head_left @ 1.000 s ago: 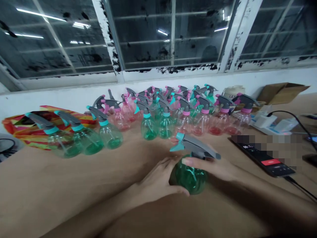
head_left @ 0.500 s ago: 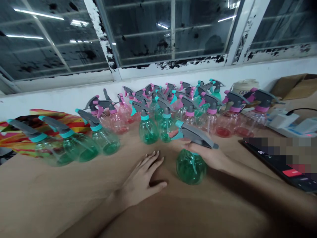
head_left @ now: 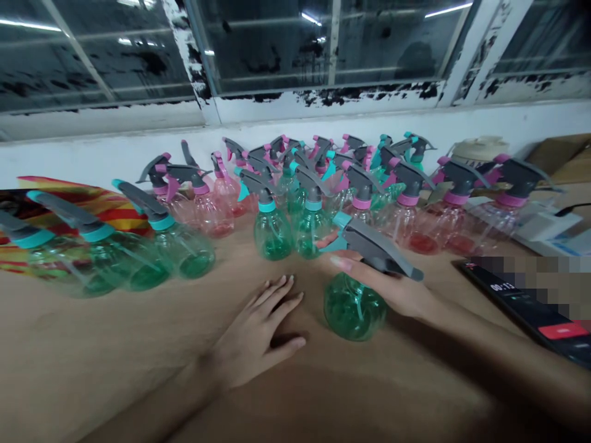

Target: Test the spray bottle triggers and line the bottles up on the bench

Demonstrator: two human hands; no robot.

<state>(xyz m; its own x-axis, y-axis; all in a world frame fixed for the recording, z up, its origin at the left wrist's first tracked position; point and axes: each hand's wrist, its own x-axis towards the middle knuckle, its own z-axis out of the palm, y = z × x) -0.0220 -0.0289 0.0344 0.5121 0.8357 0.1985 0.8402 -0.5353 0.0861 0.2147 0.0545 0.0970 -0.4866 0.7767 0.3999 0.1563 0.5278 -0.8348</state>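
Note:
My right hand (head_left: 383, 280) is wrapped round the neck of a green spray bottle (head_left: 354, 311) with a grey and teal trigger head, its nozzle turned to the left. The bottle looks upright, close to the tabletop; whether its base touches, I cannot tell. Flat on the brown table (head_left: 152, 344) lies my left hand (head_left: 256, 335), fingers spread, with nothing in it. Just beyond the hands, two green spray bottles (head_left: 273, 237) with teal collars stand side by side.
Several more green bottles (head_left: 184, 255) stand at the left before a patterned cloth (head_left: 124, 212). Pink spray bottles (head_left: 215, 212) crowd the back along the wall. At the right lie a phone (head_left: 517, 301) and a white power strip (head_left: 545, 224); a cardboard box (head_left: 558, 157) is behind.
The view has shifted a little, so the left bottles sit further left and the phone further right. My right hand keeps its grip on the spray bottle; my left hand stays flat.

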